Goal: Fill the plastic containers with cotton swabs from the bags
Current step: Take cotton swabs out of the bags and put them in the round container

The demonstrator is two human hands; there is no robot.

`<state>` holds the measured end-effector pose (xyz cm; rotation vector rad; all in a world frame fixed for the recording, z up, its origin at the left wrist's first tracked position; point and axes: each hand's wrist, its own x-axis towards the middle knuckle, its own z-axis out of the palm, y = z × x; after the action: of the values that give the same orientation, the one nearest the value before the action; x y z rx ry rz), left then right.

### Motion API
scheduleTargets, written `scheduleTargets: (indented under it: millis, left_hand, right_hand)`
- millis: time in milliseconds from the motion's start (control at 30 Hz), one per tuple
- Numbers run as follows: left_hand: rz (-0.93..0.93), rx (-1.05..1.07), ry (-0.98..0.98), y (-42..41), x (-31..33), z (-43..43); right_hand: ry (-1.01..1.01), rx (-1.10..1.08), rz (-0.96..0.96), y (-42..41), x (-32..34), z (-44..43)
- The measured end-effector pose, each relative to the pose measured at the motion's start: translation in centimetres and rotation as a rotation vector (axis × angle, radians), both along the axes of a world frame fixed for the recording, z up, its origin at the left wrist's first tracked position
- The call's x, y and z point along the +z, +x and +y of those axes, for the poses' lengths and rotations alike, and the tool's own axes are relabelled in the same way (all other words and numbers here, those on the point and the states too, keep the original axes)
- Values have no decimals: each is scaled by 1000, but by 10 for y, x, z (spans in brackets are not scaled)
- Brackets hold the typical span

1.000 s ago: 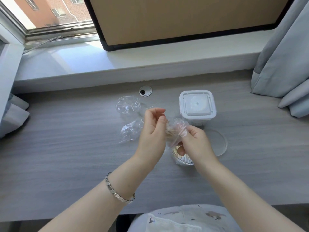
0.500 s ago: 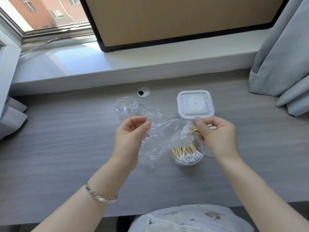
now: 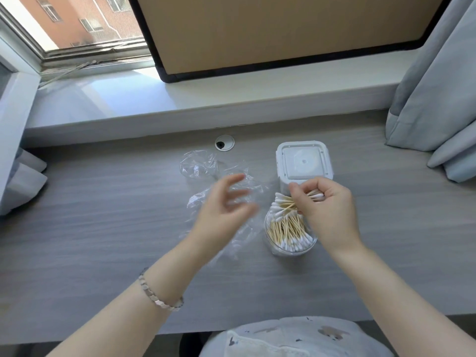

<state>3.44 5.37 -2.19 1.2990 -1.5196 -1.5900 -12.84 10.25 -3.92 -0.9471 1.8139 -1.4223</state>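
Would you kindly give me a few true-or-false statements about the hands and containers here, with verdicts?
1. The right hand grips a bundle of swabs. True.
2. The round container is empty. False: it holds many swabs.
3. The left hand has its fingers spread and grips nothing. True.
4. The square container is open. False: its lid is on.
5. The bracelet is on the right wrist. False: it is on the left wrist.
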Motion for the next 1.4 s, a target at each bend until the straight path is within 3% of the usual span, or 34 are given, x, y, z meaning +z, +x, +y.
scheduleTargets:
  millis: [33,100,167,233,300,467,600,700,767,867,967,1200,1267,1333,1400]
  left_hand:
    - [18,-142,45,-9,5,5]
    - [-124,-353,-86,-24,7,10]
    - [-253,-388,-252,-33,7,12]
    - [-243,-374,-200,-38,8,12]
    - [-196,-419,-84,-40,5,13]
    - [36,-498,150,-41,10,19]
    - [114,-588,265,-42,5,20]
    - [278,-504,450,-42,6,22]
    - [542,-449,660,-39,3,19]
    - [922,-120,988,-42,0,14]
    - [930,47,1093,-51,-1,14]
    - [849,5,996,-57,-1,19]
    - [749,-25,940,-59,-2,20]
    - [598,-38,805,-59,-3,20]
    - [431,-47,519,-55,-11,18]
  right_hand:
    - [-37,33,69,3,2,-1]
    - [-98,139,280,5,5,-1]
    - [-151,248,457,5,10,1]
    - [-166,296,500,4,18,3]
    - [-128,288,350,2,26,7]
    - [-149,243,-462,5,27,13]
    - [-3,382,-546,17,38,18]
    - [-80,291,-330,21,37,14]
    - [-142,158,-240,22,39,10]
    - [-247,30,-236,24,41,6]
    - [-248,53,-186,34,37,4]
    - [-228,35,-191,32,27,5]
    - [-202,31,-198,31,25,4]
    - [-151,31,-235,27,24,3]
    - [-26,51,-341,13,22,-1]
